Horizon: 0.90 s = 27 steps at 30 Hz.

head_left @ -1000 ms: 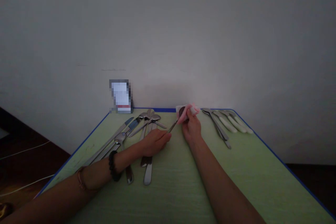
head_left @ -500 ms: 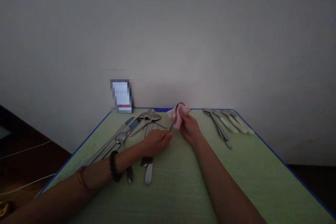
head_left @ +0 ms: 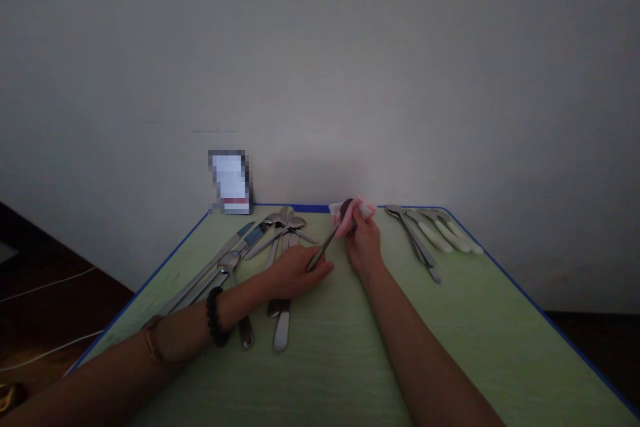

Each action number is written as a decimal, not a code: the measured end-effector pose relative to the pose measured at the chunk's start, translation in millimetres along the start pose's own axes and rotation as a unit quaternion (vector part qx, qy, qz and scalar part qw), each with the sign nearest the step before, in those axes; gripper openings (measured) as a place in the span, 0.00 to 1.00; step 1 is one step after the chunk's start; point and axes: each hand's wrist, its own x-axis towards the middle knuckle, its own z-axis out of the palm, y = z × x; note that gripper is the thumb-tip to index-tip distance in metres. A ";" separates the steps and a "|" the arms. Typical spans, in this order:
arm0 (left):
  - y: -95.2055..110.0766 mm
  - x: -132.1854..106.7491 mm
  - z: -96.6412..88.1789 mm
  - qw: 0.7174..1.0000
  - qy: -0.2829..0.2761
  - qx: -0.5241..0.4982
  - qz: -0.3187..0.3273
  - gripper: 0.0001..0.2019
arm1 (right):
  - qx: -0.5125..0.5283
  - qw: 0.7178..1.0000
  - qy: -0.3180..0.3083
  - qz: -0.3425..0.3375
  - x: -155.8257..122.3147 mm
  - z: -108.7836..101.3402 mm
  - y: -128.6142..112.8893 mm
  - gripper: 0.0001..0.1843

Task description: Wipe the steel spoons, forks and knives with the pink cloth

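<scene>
My left hand (head_left: pixel 297 270) rests on the green table (head_left: pixel 340 347) and pinches the handle of a metal spoon (head_left: pixel 327 243). The spoon slants up and to the right, its bowl at the far end. My right hand (head_left: pixel 363 243) is closed on a pink and white cloth (head_left: pixel 353 213) wrapped against the spoon's bowl. A black bead bracelet sits on my left wrist.
A heap of knives and spoons (head_left: pixel 260 247) lies left of my hands. Several spoons with pale handles (head_left: pixel 433 233) lie in a row at the far right. A small blurred card (head_left: pixel 230 181) stands against the wall at the table's back edge.
My right hand and the cloth shifted left, then back right over the spoon's bowl. The spoon's handle now shows more in my left hand.
</scene>
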 end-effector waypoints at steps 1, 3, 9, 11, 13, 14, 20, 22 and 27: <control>-0.1 0.2 0.2 1.000 0.016 -0.017 -0.003 0.15 | 0.000 1.000 0.006 -0.003 0.6 -0.7 0.5 0.11; -0.1 0.8 0.8 0.998 0.049 -0.044 -0.011 0.16 | 0.000 1.000 0.010 -0.008 1.7 -1.6 0.9 0.11; 0.2 1.0 1.6 0.993 0.063 -0.093 -0.035 0.19 | -0.024 0.999 -0.024 0.004 3.9 -2.9 0.0 0.12; -0.4 0.5 1.9 0.993 0.067 -0.087 -0.030 0.17 | -0.031 0.999 -0.037 0.014 4.0 -3.2 -0.1 0.12; -0.7 0.2 2.2 0.995 0.069 -0.063 -0.025 0.16 | -0.036 0.998 -0.045 0.025 3.7 -3.4 -0.1 0.13; -0.7 0.1 2.1 0.996 0.067 -0.048 -0.023 0.15 | -0.037 0.998 -0.049 0.030 3.5 -3.5 0.0 0.13; 3.1 -0.1 -0.4 0.999 0.029 0.001 -0.023 0.16 | -0.045 0.997 -0.058 0.034 1.3 -0.6 -0.9 0.13; 4.3 -0.3 -1.0 0.999 0.022 0.012 -0.027 0.15 | -0.042 0.997 -0.052 0.041 -0.2 1.6 -2.1 0.13; 4.0 -0.6 -0.9 0.999 0.024 0.012 -0.028 0.16 | -0.031 0.996 -0.057 0.058 -4.3 6.1 -6.0 0.13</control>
